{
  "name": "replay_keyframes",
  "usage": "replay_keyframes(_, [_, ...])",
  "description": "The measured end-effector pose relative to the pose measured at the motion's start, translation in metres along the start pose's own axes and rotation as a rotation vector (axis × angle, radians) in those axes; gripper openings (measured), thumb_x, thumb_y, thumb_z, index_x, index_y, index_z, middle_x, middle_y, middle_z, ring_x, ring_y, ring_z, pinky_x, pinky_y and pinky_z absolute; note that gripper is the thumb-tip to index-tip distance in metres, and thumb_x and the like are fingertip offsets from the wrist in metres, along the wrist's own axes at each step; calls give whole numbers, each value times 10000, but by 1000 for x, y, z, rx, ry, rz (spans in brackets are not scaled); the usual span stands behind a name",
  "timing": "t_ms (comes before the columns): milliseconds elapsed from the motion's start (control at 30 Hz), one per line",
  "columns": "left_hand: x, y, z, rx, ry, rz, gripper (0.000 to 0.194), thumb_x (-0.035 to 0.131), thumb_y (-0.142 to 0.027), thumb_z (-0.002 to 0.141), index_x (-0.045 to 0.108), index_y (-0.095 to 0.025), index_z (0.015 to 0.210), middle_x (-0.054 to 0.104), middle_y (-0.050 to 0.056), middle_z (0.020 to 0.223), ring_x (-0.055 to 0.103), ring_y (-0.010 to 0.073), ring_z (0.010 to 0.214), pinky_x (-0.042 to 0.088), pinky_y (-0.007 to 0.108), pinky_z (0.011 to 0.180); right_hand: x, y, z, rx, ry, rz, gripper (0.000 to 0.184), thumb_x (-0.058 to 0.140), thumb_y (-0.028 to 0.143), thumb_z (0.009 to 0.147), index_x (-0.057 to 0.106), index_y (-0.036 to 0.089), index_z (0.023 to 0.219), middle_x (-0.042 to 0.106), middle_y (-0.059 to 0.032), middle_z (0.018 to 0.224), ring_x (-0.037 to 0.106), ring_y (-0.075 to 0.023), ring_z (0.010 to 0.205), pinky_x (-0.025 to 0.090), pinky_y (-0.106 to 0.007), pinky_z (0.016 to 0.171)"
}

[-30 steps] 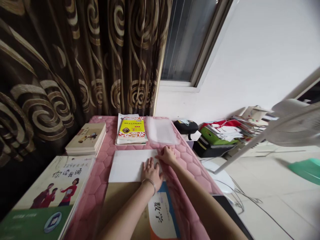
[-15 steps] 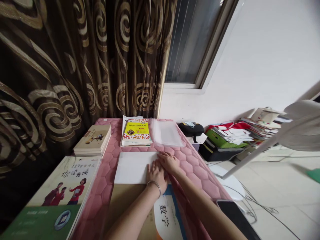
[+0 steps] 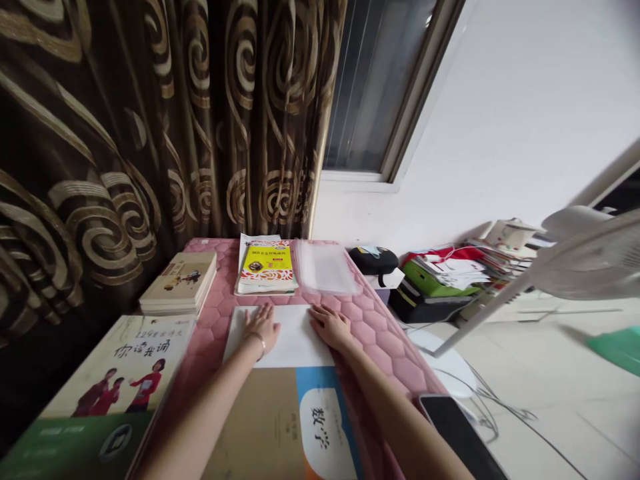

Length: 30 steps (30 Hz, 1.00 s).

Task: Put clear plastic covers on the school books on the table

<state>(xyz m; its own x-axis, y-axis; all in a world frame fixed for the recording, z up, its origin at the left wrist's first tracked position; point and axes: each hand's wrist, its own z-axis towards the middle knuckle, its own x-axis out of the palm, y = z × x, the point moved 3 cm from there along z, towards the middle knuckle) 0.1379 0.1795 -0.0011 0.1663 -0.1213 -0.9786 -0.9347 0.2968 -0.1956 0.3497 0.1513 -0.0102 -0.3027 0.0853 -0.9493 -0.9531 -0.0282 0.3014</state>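
A white sheet [image 3: 293, 343] lies flat, lined up against the far edge of a tan-and-blue math textbook [image 3: 265, 413]; I cannot tell whether the two are joined. My left hand [image 3: 263, 328], with a bangle at the wrist, rests palm down on the left half of the sheet, fingers spread. Over the sheet's right edge lies my right hand [image 3: 331, 327], its fingers extended along the far right corner and holding nothing. Just beyond the hands are a yellow-covered book [image 3: 269, 261] on a small pile and a stack of clear plastic covers [image 3: 327, 267].
A pink quilted cloth [image 3: 213, 333] covers the table. Book stacks [image 3: 170, 283] and a large green-and-cream book [image 3: 110, 387] line the left side. A phone [image 3: 455, 433] lies near the right edge. Beyond stand a white fan [image 3: 500, 297], a black case [image 3: 374, 260] and a patterned curtain [image 3: 240, 120].
My left hand has moved left, away from the right hand, and now lies on the sheet's left half. The right hand stays by the right edge. The view has shifted slightly.
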Motion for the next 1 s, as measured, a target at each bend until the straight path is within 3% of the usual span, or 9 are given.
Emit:
replay_keyframes(100, [0,32,-3,-41,-2,47,612,280,-414,906,271,-222,1487,202,47,1576,163,264,1453,42,606,1149,-6,2,-1,11,9,-10,400,414,367,930,535,347,1310,460,37,1449,353,-189,1359,285,-454,1067])
replay_keyframes(200, [4,42,-5,-53,-16,100,616,264,-438,907,260,-246,1492,193,22,1578,142,264,1457,36,608,1150,-12,17,-1,60,36,-62,386,413,287,921,579,296,1270,463,-24,1450,355,-228,1356,289,-489,1059])
replay_keyframes(333, [9,39,-4,-43,-27,103,609,266,-425,915,251,-242,1496,174,15,1580,134,272,1458,0,632,1140,-6,72,7,45,30,-98,441,395,225,921,511,176,1344,365,-125,1503,257,-248,1409,198,-484,1115])
replay_keyframes(467, [10,38,-5,-13,6,121,571,299,-348,919,280,-281,1485,169,5,1582,107,285,1461,-21,648,1133,23,140,19,-183,128,81,538,250,403,992,296,173,1476,252,-106,1554,144,-227,1450,136,-495,1145])
replay_keyframes(567, [9,39,-6,-7,19,125,560,324,-313,913,303,-330,1472,184,-13,1581,77,282,1465,-14,625,1148,40,158,23,-185,206,138,597,183,476,994,238,158,1496,205,-116,1565,107,-237,1457,101,-522,1149])
replay_keyframes(667, [7,40,-7,-11,3,106,568,264,-327,924,262,-291,1491,169,-8,1585,84,290,1463,14,644,1141,43,147,23,-154,228,122,598,180,458,998,230,134,1498,170,-133,1569,83,-226,1459,90,-497,1158])
replay_keyframes(833, [4,45,-8,-1,4,76,607,250,-438,923,225,-254,1502,159,-1,1584,131,250,1460,15,600,1155,32,104,16,-22,177,52,607,169,419,998,240,66,1487,182,-157,1557,119,-242,1454,106,-500,1158])
replay_keyframes(1000, [3,66,-9,-51,34,98,635,231,-498,920,219,-247,1503,137,11,1590,111,253,1463,31,585,1156,21,61,6,89,137,-57,634,176,436,992,237,42,1485,171,-167,1557,120,-247,1455,89,-494,1160])
